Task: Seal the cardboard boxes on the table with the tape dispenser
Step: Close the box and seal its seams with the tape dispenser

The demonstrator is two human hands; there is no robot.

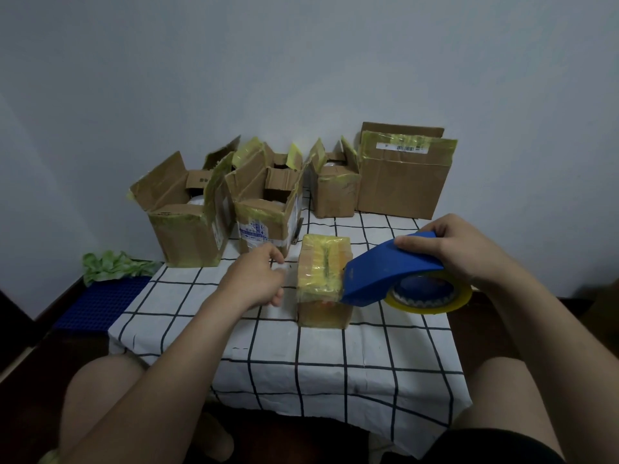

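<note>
Worktop [335,380]: covered with a white cloth with a dark grid.
Small box [323,279]: closed, wrapped in yellowish tape, standing at the worktop's middle.
Left hand [258,279]: fingers loosely bent, nothing in it, just beside the small box at its 9 o'clock.
Right hand [459,249]: grips the tape dispenser [392,272] from above.
Tape dispenser: blue, at the box's 3 o'clock, front edge touching its top.
Far boxes [268,209]: four, flaps up, from 10 to 1 o'clock by the wall.
</note>
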